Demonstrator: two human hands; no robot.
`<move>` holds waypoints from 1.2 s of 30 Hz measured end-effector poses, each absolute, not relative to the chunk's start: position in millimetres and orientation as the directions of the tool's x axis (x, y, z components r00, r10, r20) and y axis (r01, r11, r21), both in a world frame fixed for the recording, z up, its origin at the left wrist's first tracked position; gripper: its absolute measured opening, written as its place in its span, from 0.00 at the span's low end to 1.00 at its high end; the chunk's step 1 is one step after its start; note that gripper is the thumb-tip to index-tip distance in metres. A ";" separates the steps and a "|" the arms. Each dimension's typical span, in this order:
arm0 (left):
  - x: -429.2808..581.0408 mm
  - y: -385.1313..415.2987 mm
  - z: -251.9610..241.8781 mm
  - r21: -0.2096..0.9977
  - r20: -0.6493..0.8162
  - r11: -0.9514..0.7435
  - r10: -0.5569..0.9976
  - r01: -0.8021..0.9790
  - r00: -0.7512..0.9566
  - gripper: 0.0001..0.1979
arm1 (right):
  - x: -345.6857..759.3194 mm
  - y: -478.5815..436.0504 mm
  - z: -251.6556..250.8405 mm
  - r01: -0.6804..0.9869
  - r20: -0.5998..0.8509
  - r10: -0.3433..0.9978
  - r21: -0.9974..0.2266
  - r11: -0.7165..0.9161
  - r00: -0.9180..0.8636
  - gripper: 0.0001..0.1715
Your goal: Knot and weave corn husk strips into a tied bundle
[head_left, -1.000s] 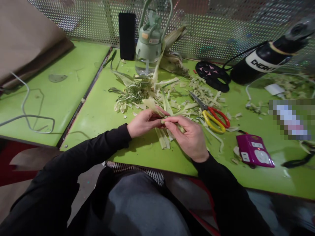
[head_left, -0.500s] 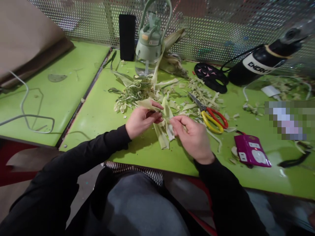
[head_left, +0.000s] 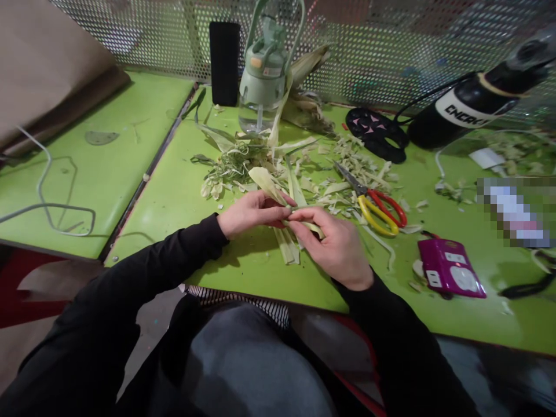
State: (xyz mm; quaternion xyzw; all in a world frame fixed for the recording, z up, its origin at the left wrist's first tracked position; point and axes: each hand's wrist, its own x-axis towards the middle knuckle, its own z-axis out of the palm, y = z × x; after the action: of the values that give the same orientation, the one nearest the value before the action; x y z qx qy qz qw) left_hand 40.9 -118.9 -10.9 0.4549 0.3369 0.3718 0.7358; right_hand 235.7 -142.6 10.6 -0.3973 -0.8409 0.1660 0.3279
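Pale green corn husk (head_left: 264, 178) runs between my two hands, pinched near its middle. My left hand (head_left: 256, 212) is closed on it, with a wide end standing up above the fingers. My right hand (head_left: 332, 240) meets the left fingertips, thumb and index finger closed on the same husk; a strip bends out beside its palm. What lies right between the fingertips is hidden. Under the hands, another piece of husk (head_left: 286, 248) lies on the green table (head_left: 174, 197). Scissors (head_left: 373, 204) with one red and one yellow handle lie to the right, blades partly apart.
Behind the hands spreads a heap of husk scraps (head_left: 238, 159). A water bottle (head_left: 263, 75), a phone (head_left: 225, 63) and a bunch of husks (head_left: 306, 110) stand by the mesh screen. Rightward are a purple power adapter (head_left: 452, 267), a black glue gun stand (head_left: 377, 133) and a black bottle (head_left: 460, 113).
My right hand has moved left to meet my left hand, and its fingertips now touch the left ones. The husk's wide upper end has risen and tilted. The view has shifted slightly.
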 end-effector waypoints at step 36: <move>49.8 -121.5 -2.0 0.940 -0.249 0.302 0.925 -0.158 0.288 0.04 | 233.9 -147.9 -0.7 0.788 0.629 0.539 0.206 0.580 -0.561 0.08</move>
State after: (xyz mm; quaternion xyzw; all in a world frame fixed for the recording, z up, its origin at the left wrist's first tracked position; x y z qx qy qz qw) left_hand 49.8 -121.5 -2.0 0.4337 0.4418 0.4009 0.6753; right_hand 233.9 -147.9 -0.7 -0.3901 -0.8502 -0.2403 0.2594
